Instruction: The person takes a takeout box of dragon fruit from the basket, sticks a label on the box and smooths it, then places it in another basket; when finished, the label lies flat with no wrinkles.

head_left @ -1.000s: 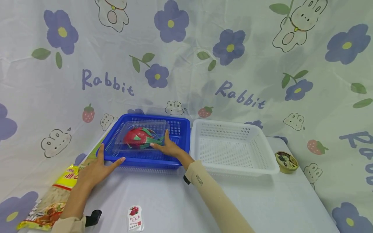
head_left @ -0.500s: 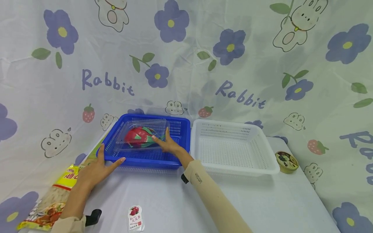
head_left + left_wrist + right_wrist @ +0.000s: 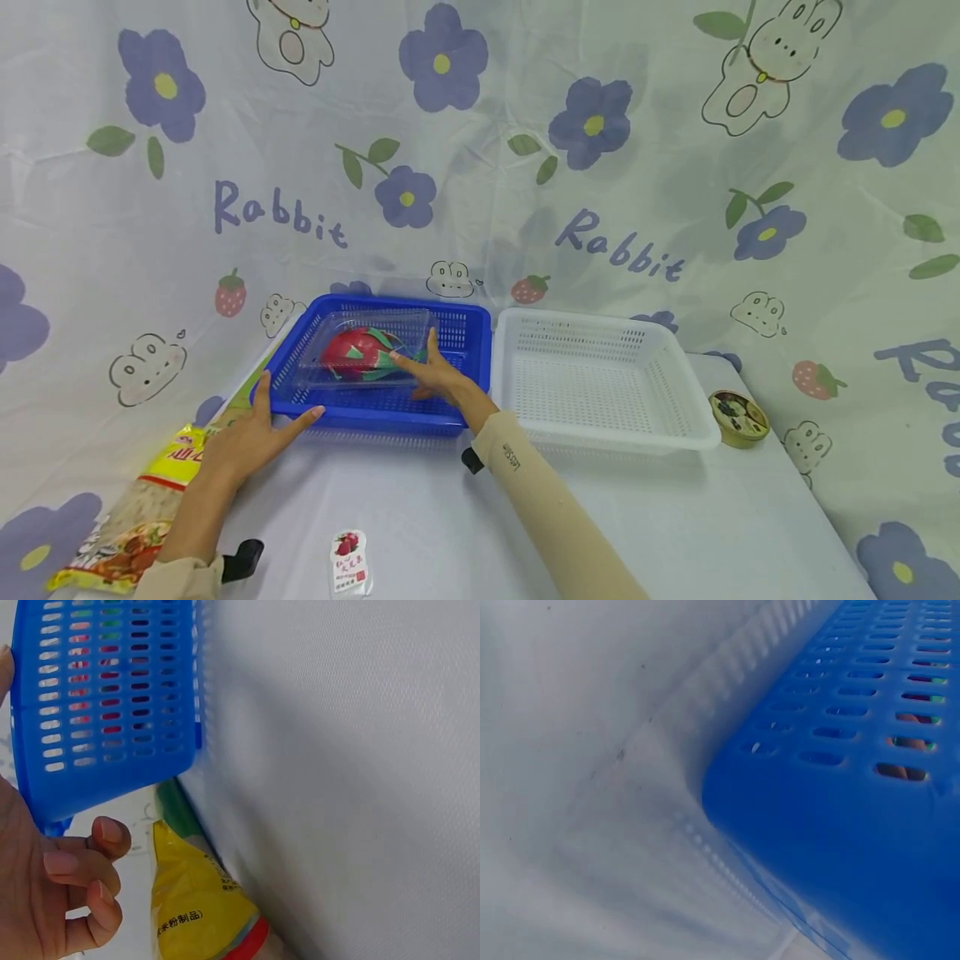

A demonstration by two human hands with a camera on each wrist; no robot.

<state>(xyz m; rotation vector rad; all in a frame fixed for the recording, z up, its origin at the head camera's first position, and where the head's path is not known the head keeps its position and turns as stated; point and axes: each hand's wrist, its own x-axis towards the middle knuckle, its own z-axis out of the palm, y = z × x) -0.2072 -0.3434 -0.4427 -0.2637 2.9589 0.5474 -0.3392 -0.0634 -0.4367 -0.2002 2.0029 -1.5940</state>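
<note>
A clear plastic box (image 3: 341, 329) with a red and green dragon fruit (image 3: 352, 350) inside sits in the blue basket (image 3: 367, 414), slightly askew. At the box's right end, my right hand (image 3: 441, 375) holds its near corner between thumb and forefinger; only the basket's side shows in the right wrist view. My left hand (image 3: 246, 440) rests at the basket's front-left corner, thumb and forefinger spread straight along the rim. In the left wrist view the other fingers of the left hand (image 3: 52, 889) bend loosely beneath the corner and hold nothing.
A white basket (image 3: 600, 442) stands right beside the blue one. Farther right is a round tin (image 3: 741, 417). A yellow-topped food bag (image 3: 138, 512) lies along the left edge. A dragon fruit label card (image 3: 350, 562) lies near the front of the white tablecloth (image 3: 600, 517).
Since one second ago, the box has shifted slightly rightward, and the right thumb has slid upward along it. In the last half second, little has moved. The left hand and both baskets stayed put.
</note>
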